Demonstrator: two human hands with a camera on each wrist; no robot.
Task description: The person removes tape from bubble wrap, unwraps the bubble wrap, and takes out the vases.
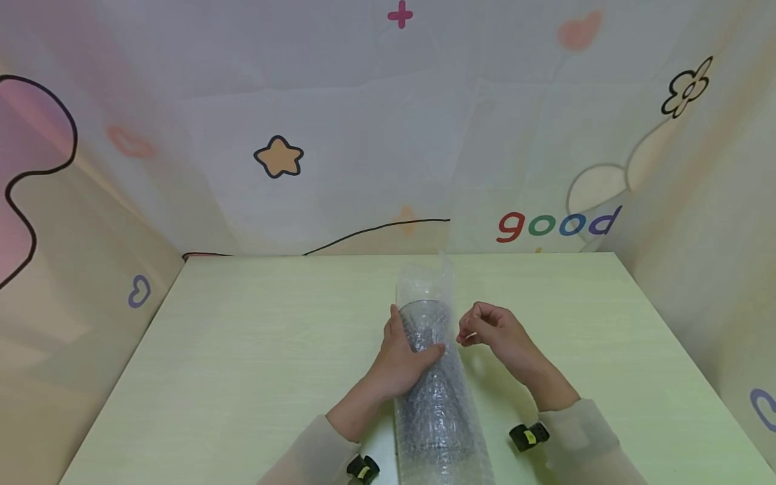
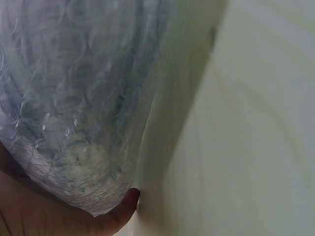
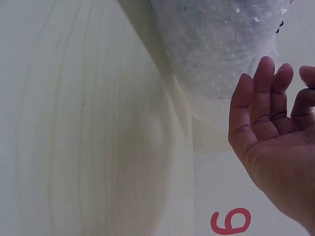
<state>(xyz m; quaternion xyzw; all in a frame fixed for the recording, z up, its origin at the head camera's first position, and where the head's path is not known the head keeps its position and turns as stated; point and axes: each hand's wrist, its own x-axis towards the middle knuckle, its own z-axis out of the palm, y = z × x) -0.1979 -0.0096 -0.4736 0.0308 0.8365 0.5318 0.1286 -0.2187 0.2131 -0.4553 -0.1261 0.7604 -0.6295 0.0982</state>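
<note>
A long bundle of clear bubble wrap (image 1: 438, 417) stretches from mid-table toward the front edge. Inside it a greyish, rounded object with a round rim shows through, its kind blurred by the wrap. My left hand (image 1: 401, 360) grips the bundle's upper part, thumb across the front and fingers along the left side. In the left wrist view, that hand (image 2: 54, 216) curves around the wrapped end. My right hand (image 1: 494, 333) is just right of the wrap's edge, fingers loosely bent. The right wrist view shows this hand (image 3: 275, 132) beside the bundle, with nothing in its fingers.
The pale wood-grain table (image 1: 261, 337) reaches back to a printed cloth backdrop (image 1: 364, 135), which also hangs along both sides. A loose, flat end of the wrap (image 1: 424, 277) extends past the rim toward the table's back edge.
</note>
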